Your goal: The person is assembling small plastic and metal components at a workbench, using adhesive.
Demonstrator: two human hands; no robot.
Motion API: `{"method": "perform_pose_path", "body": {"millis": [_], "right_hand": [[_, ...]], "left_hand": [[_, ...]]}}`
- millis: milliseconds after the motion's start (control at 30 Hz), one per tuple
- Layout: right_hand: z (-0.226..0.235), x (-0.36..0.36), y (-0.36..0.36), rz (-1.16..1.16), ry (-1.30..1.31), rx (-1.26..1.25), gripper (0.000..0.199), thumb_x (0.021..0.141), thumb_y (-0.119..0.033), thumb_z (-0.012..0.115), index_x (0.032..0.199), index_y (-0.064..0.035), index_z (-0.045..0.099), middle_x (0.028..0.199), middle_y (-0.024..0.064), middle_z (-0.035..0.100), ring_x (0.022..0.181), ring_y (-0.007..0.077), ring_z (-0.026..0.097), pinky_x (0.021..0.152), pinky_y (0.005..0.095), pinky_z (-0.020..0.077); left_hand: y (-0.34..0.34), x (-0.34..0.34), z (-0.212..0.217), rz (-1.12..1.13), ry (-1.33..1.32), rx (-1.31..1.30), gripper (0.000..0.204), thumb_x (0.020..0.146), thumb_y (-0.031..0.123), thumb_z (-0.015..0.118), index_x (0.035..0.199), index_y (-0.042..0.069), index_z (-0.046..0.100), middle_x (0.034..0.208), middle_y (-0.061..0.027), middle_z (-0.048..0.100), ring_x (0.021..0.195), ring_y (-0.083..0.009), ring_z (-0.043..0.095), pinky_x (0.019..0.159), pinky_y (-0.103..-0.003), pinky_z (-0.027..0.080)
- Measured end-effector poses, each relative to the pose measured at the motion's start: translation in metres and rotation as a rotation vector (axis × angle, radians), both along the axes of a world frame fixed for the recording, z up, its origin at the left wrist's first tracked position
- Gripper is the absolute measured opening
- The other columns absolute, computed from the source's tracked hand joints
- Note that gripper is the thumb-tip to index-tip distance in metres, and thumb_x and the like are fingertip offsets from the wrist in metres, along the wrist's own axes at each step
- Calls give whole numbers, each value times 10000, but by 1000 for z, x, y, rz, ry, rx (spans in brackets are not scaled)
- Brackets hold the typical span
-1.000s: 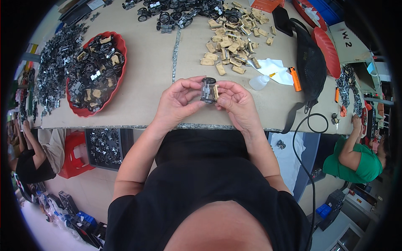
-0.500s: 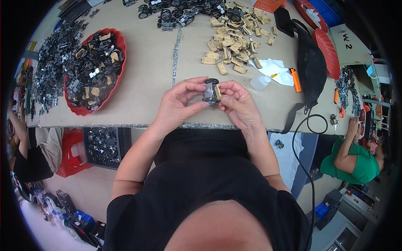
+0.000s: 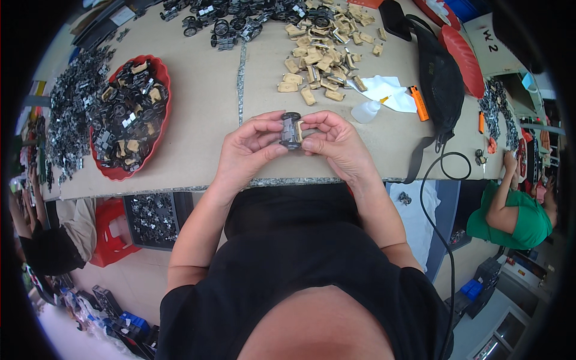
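One chassis, long axis near to far

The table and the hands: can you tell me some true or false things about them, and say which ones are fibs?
1. The left hand holds a wheeled part. True.
2. The red bowl holds only tan parts. False: the red bowl holds black parts too.
3. The right hand holds a tan part at the wheeled part's right side. True.
4. The bottle is bright green. False: the bottle is whitish.
5. The orange tool lies left of the bottle. False: the orange tool lies right of it.
6. The tan pile lies beyond the hands. True.
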State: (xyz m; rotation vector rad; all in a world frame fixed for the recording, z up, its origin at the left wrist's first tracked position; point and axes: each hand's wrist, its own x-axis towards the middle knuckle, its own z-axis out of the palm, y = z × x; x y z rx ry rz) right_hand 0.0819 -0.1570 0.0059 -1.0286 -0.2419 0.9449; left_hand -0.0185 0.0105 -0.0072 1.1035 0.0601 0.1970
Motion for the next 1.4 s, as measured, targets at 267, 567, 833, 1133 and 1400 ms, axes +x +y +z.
{"method": "perform_pose_path", "body": {"millis": [267,567,833,1133,1400], "right_hand": [[2,1,-1,10,-14,-37,362,723,46,666,1057,10,530,985,93,580,778,122,609,656,214,505],[6,5,-3,91,-31,-128,350,725,25,676,1045,-14,541,954,65,590,761,104,602,619,209,501],[6,9,-4,119,31,-119,305,769,-10,646,1058,7,551,946,76,605,774,110,598,667,222,499],[4,5,1,67,23,-143,210,784,-42,649,968,13,562,862,73,623,764,113,600,641,221,494],[2,4,2,51,18,-131,175,775,-42,661,919,5,572,804,65,625,717,104,596,602,209,486]], "left_hand": [[-3,1,4,-3,8,-67,237,775,-83,589,1002,-17,571,1202,-139,458,1091,-207,503,941,-329,433],[3,-2,-1,-14,29,131,207,816,-30,571,1011,18,620,1167,-77,452,1009,-145,521,870,-268,449],[-2,-1,5,-5,57,199,193,805,-47,577,980,17,627,1119,-63,453,989,-130,530,852,-254,469],[0,-1,3,-35,73,209,193,799,-58,580,974,7,628,1116,-69,449,968,-133,551,839,-247,482],[0,-2,4,-46,77,179,185,793,-55,590,965,1,630,1112,-71,457,958,-130,554,829,-240,485]]}}
